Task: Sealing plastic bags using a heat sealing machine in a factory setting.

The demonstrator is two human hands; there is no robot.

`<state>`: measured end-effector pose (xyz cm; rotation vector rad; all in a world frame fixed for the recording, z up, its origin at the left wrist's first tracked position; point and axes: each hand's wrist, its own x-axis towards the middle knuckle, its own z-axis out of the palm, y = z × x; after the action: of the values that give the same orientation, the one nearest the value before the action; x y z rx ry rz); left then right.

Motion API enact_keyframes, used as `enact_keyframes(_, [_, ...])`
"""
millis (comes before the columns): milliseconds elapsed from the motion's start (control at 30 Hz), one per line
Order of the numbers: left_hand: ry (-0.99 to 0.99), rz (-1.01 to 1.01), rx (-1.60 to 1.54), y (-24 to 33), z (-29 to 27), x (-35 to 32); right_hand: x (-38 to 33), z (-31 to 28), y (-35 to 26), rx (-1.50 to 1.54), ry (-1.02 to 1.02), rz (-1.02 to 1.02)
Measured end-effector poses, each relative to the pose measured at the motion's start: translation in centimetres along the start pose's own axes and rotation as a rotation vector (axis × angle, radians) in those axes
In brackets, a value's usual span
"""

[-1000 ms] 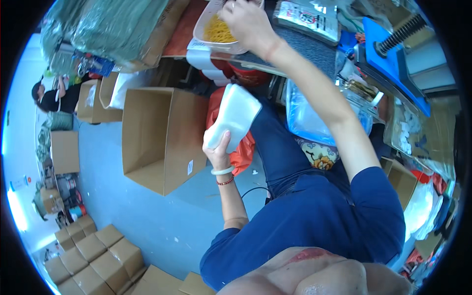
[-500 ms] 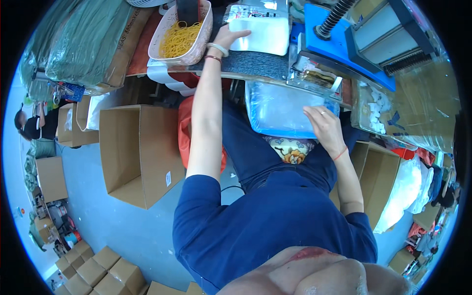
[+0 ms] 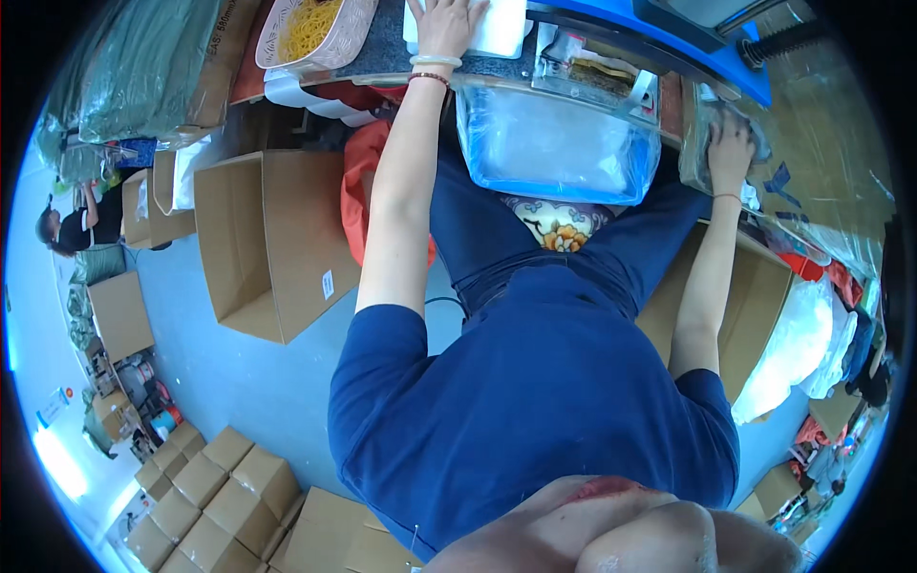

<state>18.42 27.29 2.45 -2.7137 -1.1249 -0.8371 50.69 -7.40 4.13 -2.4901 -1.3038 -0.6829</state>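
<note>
My left hand (image 3: 444,29) lies flat, fingers spread, on a white sheet-like stack (image 3: 497,33) on the dark blue mat of the worktable (image 3: 382,62). To its left stands a pale perforated plastic basket (image 3: 349,38) of yellow rubber bands (image 3: 310,29). My right hand (image 3: 731,148) reaches over the open-topped compartment at the table's right side, which has clear tape on it. Its fingers are apart and touch a greyish, film-like thing (image 3: 761,143) whose kind I cannot make out. A blue-edged tray (image 3: 564,143) covered in clear plastic rests over my lap.
A blue-based machine (image 3: 659,29) with springs stands at the back right. Cardboard boxes stand on the floor at left (image 3: 310,248) and by my right arm (image 3: 755,277). Stacked cartons (image 3: 220,487) lie at lower left. Another person (image 3: 72,229) is at far left.
My right hand has moved from above the tray rightward and away to the compartment. My left hand has spread flatter on the white stack. The whole view has shifted, with table things higher in it.
</note>
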Motion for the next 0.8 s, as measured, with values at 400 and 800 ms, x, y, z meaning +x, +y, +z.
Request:
enact_keyframes(400, [-0.045,-0.121,0.092,0.3,2.4,-0.5,0.8,1.1,-0.9,0.27,-0.038,-0.032])
enact_keyframes(800, [0.255,-0.09,0.067,0.9,-0.7,-0.9,0.2,-0.3,-2.1,0.406,0.031,0.005])
